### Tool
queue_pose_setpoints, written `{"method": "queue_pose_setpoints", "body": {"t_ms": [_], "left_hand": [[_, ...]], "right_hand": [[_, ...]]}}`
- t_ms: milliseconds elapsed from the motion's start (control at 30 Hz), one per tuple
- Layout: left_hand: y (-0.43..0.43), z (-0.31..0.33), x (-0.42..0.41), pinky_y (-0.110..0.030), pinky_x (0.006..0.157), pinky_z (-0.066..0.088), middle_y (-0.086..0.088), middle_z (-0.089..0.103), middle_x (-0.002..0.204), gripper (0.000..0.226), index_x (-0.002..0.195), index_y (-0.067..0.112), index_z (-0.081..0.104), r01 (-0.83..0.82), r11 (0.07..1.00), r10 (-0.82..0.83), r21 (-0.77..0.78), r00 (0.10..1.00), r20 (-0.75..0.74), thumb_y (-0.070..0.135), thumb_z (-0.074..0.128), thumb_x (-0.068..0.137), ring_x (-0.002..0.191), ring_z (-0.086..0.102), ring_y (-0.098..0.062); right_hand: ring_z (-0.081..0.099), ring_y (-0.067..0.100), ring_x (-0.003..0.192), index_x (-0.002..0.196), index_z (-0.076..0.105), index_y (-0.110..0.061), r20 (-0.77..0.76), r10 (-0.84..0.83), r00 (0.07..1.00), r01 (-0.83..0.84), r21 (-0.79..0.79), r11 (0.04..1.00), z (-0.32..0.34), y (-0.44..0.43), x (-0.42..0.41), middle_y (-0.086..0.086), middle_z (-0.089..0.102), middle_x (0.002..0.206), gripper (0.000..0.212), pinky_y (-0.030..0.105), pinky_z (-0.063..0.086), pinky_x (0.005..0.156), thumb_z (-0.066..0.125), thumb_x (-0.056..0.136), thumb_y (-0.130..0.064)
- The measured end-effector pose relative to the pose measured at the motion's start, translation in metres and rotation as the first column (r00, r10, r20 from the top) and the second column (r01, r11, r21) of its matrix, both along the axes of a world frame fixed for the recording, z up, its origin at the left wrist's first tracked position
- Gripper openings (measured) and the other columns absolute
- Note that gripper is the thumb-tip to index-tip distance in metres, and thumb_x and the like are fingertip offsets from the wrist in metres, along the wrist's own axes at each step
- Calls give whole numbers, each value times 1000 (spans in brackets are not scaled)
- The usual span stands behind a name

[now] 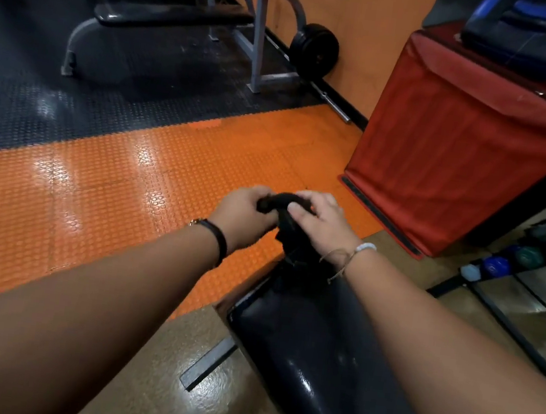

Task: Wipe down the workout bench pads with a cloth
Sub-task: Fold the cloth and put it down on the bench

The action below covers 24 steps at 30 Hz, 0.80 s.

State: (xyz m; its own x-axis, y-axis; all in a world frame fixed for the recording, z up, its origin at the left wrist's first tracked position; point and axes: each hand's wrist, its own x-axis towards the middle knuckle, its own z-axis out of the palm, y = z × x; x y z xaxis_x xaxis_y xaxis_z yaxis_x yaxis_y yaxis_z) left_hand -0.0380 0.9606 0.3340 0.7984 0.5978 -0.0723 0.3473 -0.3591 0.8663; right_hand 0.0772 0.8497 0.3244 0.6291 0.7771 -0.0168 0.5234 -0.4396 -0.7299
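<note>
Your left hand (239,214) and right hand (319,221) both curl round the dark cloth (277,203), which is bunched into a twisted roll between them; its tail hangs down over the far end of the black pad (309,349); the cloth looks soft, light and limp, so gather it into your palm rather than pinching a corner; the pad looks glossy, slick and firm, so expect easy sliding and press flat.
</note>
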Motion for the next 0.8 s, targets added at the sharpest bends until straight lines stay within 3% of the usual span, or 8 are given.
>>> {"method": "queue_pose_setpoints", "body": {"t_ms": [67,133,233,367,467,600,733,800], "left_hand": [[1,17,11,-45,71,55,-7,66,74,9,76,20,61,-34,998,32,43,998,47,27,62,82,75,65,-30],[-1,31,18,-43,77,53,-6,66,79,18,80,15,63,-48,999,45,20,994,100,33,61,87,83,64,-30],[-11,50,21,-35,67,48,-6,61,75,35,76,15,60,20,998,-13,-65,993,118,46,56,91,72,59,-24],[-28,55,19,-27,55,46,-3,62,74,37,85,13,63,176,943,-159,-281,984,83,49,57,88,64,58,-20],[-45,43,28,-37,76,56,-4,69,94,26,93,18,64,327,874,-300,-358,945,131,35,76,77,90,67,-24],[-91,28,42,-35,89,53,-7,68,112,72,114,11,60,555,733,-548,-394,825,142,28,90,51,105,64,-21],[-169,4,46,-33,91,47,-5,62,98,40,89,21,53,640,693,-637,-333,759,133,-8,74,71,95,57,-17],[-214,-6,45,-34,88,47,-5,62,96,34,91,21,52,676,664,-687,-320,721,95,-5,70,78,91,57,-17]], "right_hand": [[44,18,118,129,46,-19,-52,-14,999,21,138,990,9,-11,1,2,46,121,72,30,33,102,60,69,-57],[44,14,117,135,36,-20,-28,-11,1000,15,139,990,7,-24,0,1,46,127,91,28,35,99,72,60,-56],[56,21,108,129,45,-19,-5,-143,990,143,124,982,-5,-42,2,3,60,114,67,36,44,95,78,70,-24],[61,27,77,89,65,-16,-11,-408,913,401,220,889,-14,-71,4,12,67,80,16,49,51,75,67,75,-8],[54,17,72,87,67,-15,-76,-537,840,536,272,799,-8,-107,-1,5,61,75,23,39,50,73,62,73,4],[56,17,75,90,69,-11,-87,-705,703,693,305,653,-4,-176,-15,3,62,79,30,34,50,75,60,71,9],[60,19,79,87,67,-21,-128,-803,583,803,240,545,-5,-262,-41,4,64,83,38,34,55,74,60,71,13],[60,16,73,85,66,-22,-137,-836,531,841,208,500,-5,-311,-57,4,64,83,41,18,53,62,57,73,16]]}}
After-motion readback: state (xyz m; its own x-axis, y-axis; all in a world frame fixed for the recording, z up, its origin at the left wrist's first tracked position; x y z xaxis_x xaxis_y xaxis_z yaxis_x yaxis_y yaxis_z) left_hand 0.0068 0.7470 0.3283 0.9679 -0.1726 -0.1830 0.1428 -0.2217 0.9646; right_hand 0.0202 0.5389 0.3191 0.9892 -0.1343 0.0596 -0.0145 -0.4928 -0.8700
